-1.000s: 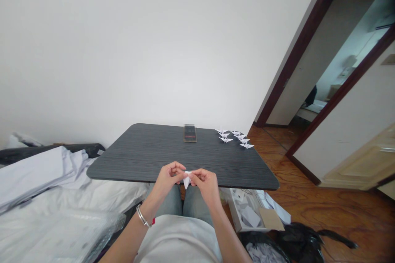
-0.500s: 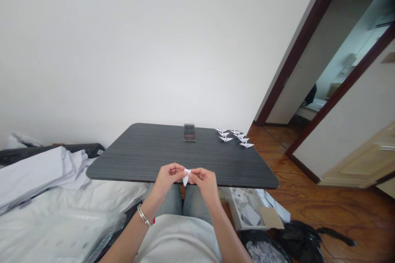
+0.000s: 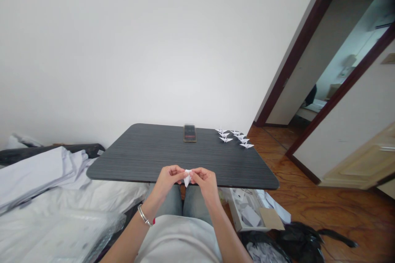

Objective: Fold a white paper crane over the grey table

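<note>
A small folded white paper piece [image 3: 187, 178] hangs point-down between both hands, just in front of the near edge of a dark grey table [image 3: 145, 160]. My left hand [image 3: 168, 181] pinches its top from the left, fingers curled; a metal bangle is on that wrist. From the right, my right hand [image 3: 206, 182] pinches the same top edge with closed fingers. Several finished white paper cranes [image 3: 235, 137] stand in rows at the table's far right corner.
A small dark phone-like device [image 3: 189, 132] stands at the table's far edge. White bedding and plastic wrap [image 3: 52, 197] lie to the left. On the wooden floor at right sit a cardboard box of paper squares [image 3: 250, 214] and a black bag [image 3: 304, 240]. An open doorway is far right.
Both hands stay pinched on the paper piece and shift only slightly; the piece turns a little between the fingers. Nothing else has moved.
</note>
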Demonstrator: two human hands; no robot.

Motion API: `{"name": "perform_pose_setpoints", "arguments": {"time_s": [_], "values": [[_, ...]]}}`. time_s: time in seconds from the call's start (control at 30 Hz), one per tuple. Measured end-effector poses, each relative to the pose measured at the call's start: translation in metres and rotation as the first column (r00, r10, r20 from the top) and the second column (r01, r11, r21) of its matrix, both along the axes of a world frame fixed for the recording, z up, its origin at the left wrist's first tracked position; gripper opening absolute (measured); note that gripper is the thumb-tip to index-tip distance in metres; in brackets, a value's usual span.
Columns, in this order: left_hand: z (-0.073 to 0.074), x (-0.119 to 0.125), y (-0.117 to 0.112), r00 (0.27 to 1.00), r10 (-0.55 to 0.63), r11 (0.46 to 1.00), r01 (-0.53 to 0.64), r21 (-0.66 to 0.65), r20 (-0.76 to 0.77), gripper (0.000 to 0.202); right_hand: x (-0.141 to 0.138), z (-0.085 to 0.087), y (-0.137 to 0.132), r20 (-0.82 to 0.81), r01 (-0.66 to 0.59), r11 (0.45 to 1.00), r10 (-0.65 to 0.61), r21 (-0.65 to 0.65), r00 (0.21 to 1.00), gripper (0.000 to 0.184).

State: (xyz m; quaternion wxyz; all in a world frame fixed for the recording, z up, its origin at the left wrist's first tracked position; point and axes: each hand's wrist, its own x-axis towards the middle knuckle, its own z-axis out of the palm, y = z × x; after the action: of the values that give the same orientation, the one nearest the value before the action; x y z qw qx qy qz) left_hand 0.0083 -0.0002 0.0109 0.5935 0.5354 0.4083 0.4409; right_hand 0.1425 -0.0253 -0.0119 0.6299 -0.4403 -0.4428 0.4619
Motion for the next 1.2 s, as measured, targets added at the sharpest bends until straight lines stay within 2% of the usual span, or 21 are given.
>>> {"name": "perform_pose_setpoints", "arguments": {"time_s": [0.33,0.6,0.8,1.2], "values": [[0.0051,0.0010,-0.0022,0.997,0.019,0.998,-0.015,0.064,-0.068,0.026,-0.0019,-0.0024,0.0018,0.040,-0.004,1.000,0.003,0.021,0.999,0.016],[0.0073,0.0011,-0.0027,0.998,-0.044,0.998,0.047,0.046,-0.050,0.022,0.0012,-0.0005,0.0016,0.070,-0.019,0.999,0.016,0.046,0.997,0.015],[0.0087,0.0010,-0.0039,0.997,-0.062,0.994,0.065,0.084,-0.036,0.022,0.0023,0.0035,-0.0010,0.115,-0.032,0.998,0.025,0.062,0.993,0.014],[0.0040,0.0015,-0.0029,1.000,0.007,0.995,-0.009,0.103,0.024,0.024,-0.0009,-0.0046,0.0018,-0.035,-0.131,0.989,0.134,0.063,0.990,0.016]]}}
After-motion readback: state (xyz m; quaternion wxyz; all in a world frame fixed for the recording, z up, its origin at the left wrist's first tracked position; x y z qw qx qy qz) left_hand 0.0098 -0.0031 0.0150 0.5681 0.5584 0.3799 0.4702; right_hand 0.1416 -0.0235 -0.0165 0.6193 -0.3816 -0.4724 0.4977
